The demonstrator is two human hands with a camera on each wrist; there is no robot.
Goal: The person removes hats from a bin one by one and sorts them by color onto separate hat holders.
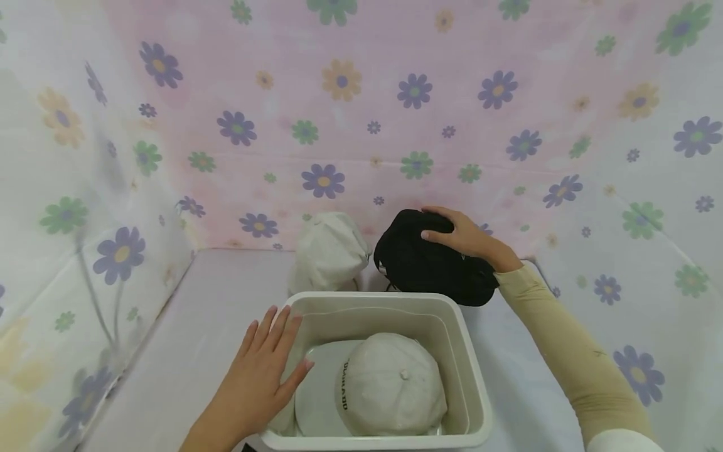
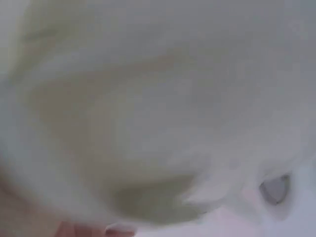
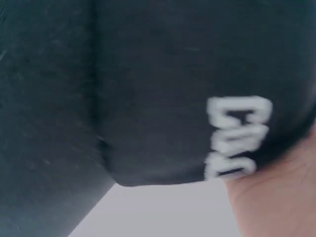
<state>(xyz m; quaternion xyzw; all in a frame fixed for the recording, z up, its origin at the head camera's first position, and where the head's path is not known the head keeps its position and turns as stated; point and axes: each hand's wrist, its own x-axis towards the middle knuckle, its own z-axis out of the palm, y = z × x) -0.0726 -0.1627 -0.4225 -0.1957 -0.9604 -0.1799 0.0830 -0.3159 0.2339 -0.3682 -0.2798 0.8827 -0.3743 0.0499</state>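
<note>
Downward head view, close wrist views

Wears a close-fitting beige right sleeve [image 1: 570,351], wrinkled, reaching the wrist [image 1: 501,253], marked by a thin dark line [image 1: 600,353], with white fabric [image 1: 624,441] at its upper end. Leaves left hand [image 1: 251,384] and right hand [image 1: 465,235] bare.

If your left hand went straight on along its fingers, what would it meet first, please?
Probably the white cap behind the bin, unless the left hand catches the rim first; depth is unclear.

Flower-printed walls [image 1: 373,144], pink at the back and whitish at the sides, enclose a pale flat surface [image 1: 231,282].
</note>
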